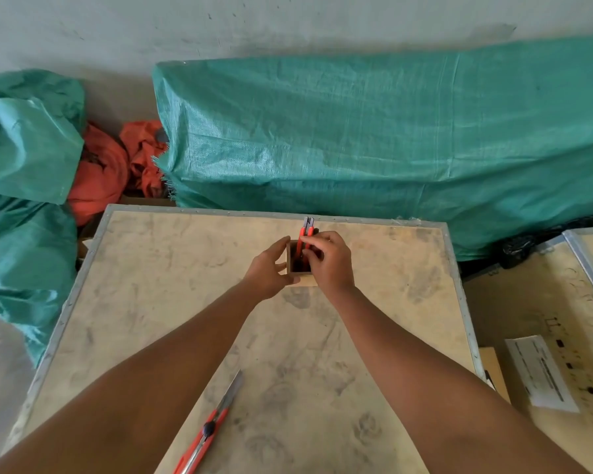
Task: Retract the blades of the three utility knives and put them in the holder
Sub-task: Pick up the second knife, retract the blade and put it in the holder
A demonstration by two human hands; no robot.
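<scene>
A small wooden holder (293,261) stands on the far middle of the plywood table (151,302). Two red utility knives (305,234) stand upright in it, their grey tips poking out above. My left hand (267,268) grips the holder's left side. My right hand (329,260) is at the holder's right, its fingertips pinched on one of the standing knives. A third red utility knife (209,427) lies on the near part of the table between my forearms, its long grey blade extended toward the holder.
Green tarp-covered stacks (374,131) stand behind and to the left of the table, with orange cloth (107,172) between them. At the right is another wooden crate (562,302) with a white paper label (541,372).
</scene>
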